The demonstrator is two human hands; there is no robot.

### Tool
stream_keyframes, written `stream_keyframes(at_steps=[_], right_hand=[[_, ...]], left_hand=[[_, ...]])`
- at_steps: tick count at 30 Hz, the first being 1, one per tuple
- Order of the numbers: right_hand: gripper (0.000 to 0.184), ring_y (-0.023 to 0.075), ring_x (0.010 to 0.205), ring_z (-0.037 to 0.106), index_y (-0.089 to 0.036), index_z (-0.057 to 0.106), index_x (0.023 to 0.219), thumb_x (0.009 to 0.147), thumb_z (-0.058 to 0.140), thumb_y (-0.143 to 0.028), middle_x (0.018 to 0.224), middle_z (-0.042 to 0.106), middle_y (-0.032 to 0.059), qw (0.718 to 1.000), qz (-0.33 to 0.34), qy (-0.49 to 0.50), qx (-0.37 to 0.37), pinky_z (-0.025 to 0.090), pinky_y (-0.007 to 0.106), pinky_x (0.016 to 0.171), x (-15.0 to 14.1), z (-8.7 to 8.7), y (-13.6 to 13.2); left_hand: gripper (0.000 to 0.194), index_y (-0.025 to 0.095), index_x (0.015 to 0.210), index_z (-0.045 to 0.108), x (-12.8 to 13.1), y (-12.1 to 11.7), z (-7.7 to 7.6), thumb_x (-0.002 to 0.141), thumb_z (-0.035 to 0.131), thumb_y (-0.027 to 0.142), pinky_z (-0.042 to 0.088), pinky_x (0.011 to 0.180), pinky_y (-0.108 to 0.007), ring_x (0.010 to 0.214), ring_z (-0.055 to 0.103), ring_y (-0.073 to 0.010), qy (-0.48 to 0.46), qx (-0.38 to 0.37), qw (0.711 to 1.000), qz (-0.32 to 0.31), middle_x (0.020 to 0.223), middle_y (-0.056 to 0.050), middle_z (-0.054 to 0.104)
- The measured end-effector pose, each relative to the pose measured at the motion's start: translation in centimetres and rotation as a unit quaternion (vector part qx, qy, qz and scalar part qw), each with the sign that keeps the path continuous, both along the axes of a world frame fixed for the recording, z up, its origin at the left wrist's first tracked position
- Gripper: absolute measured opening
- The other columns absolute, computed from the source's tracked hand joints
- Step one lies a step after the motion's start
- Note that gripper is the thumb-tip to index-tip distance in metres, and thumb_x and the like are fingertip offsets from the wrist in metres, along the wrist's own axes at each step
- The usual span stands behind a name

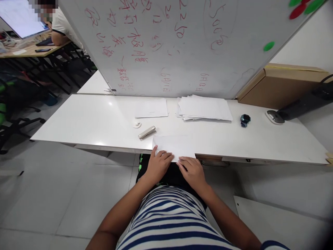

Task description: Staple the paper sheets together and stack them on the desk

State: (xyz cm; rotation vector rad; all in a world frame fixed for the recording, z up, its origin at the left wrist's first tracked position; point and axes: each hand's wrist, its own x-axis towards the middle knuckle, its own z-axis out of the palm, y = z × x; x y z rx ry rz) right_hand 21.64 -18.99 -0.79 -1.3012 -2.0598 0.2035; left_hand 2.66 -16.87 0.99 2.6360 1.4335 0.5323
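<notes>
A white sheet of paper [174, 144] lies at the front edge of the white desk, its near edge reaching past the desk's rim. My left hand [160, 164] is at its near left corner, fingers closed on that edge. On the near right part, my right hand [191, 170] has its fingers bent over the edge, close to the left ones. Both thumbs are partly hidden. Just beyond the sheet's left corner sits a light grey stapler [147, 132]. A small white curled item [137, 125] rests behind the stapler.
Toward the back of the desk [85, 118] lie a thin paper stack [151, 108] and a thicker one [205, 108]. A dark watch [245, 120], a computer mouse [275, 117] and a cardboard box [281, 85] are at the right. A whiteboard [189, 69] stands behind. Another person [65, 29] sits far left.
</notes>
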Motion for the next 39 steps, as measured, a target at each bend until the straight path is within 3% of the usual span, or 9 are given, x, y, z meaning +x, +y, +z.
stream_keyframes(at_steps=[3, 6, 9, 13, 16, 22, 27, 31, 39], right_hand=[[0.012, 0.0227, 0.104, 0.060, -0.022, 0.066, 0.095, 0.086, 0.059, -0.028, 0.109, 0.068, 0.0060, 0.999, -0.032, 0.034, -0.012, 0.037, 0.044, 0.099, 0.5, 0.1, -0.2], [0.023, 0.0254, 0.114, 0.054, -0.021, 0.063, 0.102, 0.087, 0.056, -0.038, 0.118, 0.063, 0.0097, 0.965, -0.178, 0.186, -0.045, 0.035, 0.048, 0.102, 1.1, -0.5, -0.5], [0.039, 0.0253, 0.115, 0.053, -0.024, 0.055, 0.113, 0.089, 0.045, -0.053, 0.125, 0.058, 0.0096, 0.836, -0.285, 0.431, -0.186, 0.045, 0.045, 0.093, 1.7, -1.2, -0.7], [0.050, 0.0267, 0.108, 0.060, -0.027, 0.056, 0.116, 0.083, 0.047, -0.064, 0.118, 0.064, 0.0084, 0.639, -0.194, 0.610, -0.426, 0.053, 0.042, 0.081, 2.1, -1.0, -0.7], [0.053, 0.0266, 0.101, 0.064, -0.022, 0.062, 0.105, 0.081, 0.047, -0.066, 0.107, 0.069, 0.0120, 0.586, -0.121, 0.627, -0.500, 0.053, 0.041, 0.081, 1.9, -0.6, -0.6], [0.037, 0.0253, 0.093, 0.067, -0.018, 0.068, 0.094, 0.080, 0.061, -0.051, 0.101, 0.072, 0.0108, 0.611, -0.099, 0.625, -0.476, 0.054, 0.037, 0.079, 1.8, -0.8, -0.5], [0.033, 0.0225, 0.082, 0.068, -0.017, 0.071, 0.092, 0.073, 0.072, -0.044, 0.094, 0.073, 0.0087, 0.646, -0.063, 0.566, -0.508, 0.054, 0.033, 0.071, 3.0, -0.6, -0.8], [0.038, 0.0204, 0.076, 0.067, -0.016, 0.072, 0.096, 0.074, 0.070, -0.048, 0.092, 0.073, 0.0083, 0.676, -0.030, 0.532, -0.508, 0.053, 0.033, 0.069, 3.5, -0.4, -1.0], [0.038, 0.0225, 0.075, 0.065, -0.016, 0.074, 0.085, 0.064, 0.078, -0.047, 0.087, 0.074, 0.0069, 0.730, -0.137, 0.527, -0.412, 0.052, 0.035, 0.068, 2.4, -1.7, -0.8]], left_hand=[[0.029, 0.029, 0.113, 0.063, -0.6, 0.4, 0.1, 0.091, 0.048, 0.019, 0.029, 0.108, -0.048, 0.098, 0.062, -0.0192, -0.020, 0.002, 1.000, -0.003, 0.108, -0.003, 0.070], [0.023, 0.027, 0.105, 0.066, -1.3, 0.5, 0.1, 0.090, 0.051, 0.018, 0.033, 0.104, -0.043, 0.092, 0.064, -0.0161, -0.078, 0.012, 0.997, 0.010, 0.102, -0.001, 0.072], [0.013, 0.025, 0.091, 0.067, -1.9, 0.4, -0.2, 0.088, 0.055, 0.023, 0.035, 0.102, -0.040, 0.083, 0.065, -0.0143, -0.134, 0.021, 0.991, 0.023, 0.089, 0.001, 0.073], [0.018, 0.022, 0.076, 0.065, -2.3, 0.3, -1.0, 0.086, 0.059, 0.036, 0.036, 0.098, -0.037, 0.071, 0.062, -0.0131, -0.168, -0.004, 0.985, 0.028, 0.073, 0.002, 0.069], [0.026, 0.021, 0.074, 0.063, -2.1, 0.4, -1.2, 0.091, 0.051, 0.037, 0.038, 0.091, -0.035, 0.072, 0.060, -0.0135, -0.176, -0.048, 0.982, 0.046, 0.071, 0.001, 0.067], [0.039, 0.018, 0.070, 0.056, -1.9, 0.1, -0.8, 0.095, 0.037, 0.040, 0.038, 0.069, -0.027, 0.068, 0.051, -0.0136, -0.278, -0.176, 0.936, 0.125, 0.068, 0.000, 0.057], [0.042, 0.017, 0.067, 0.052, -2.3, 0.3, -0.4, 0.089, 0.044, 0.053, 0.036, 0.060, -0.023, 0.062, 0.044, -0.0115, -0.460, -0.191, 0.814, 0.298, 0.063, 0.002, 0.047], [0.043, 0.016, 0.078, 0.060, -2.9, 0.9, 0.1, 0.086, 0.046, 0.055, 0.042, 0.066, -0.024, 0.069, 0.051, -0.0127, -0.551, -0.157, 0.747, 0.339, 0.072, 0.000, 0.057], [0.031, 0.019, 0.088, 0.069, -3.6, 0.2, 1.6, 0.090, 0.049, 0.043, 0.047, 0.079, -0.029, 0.087, 0.061, -0.0181, -0.351, -0.134, 0.911, 0.172, 0.090, -0.004, 0.068]])
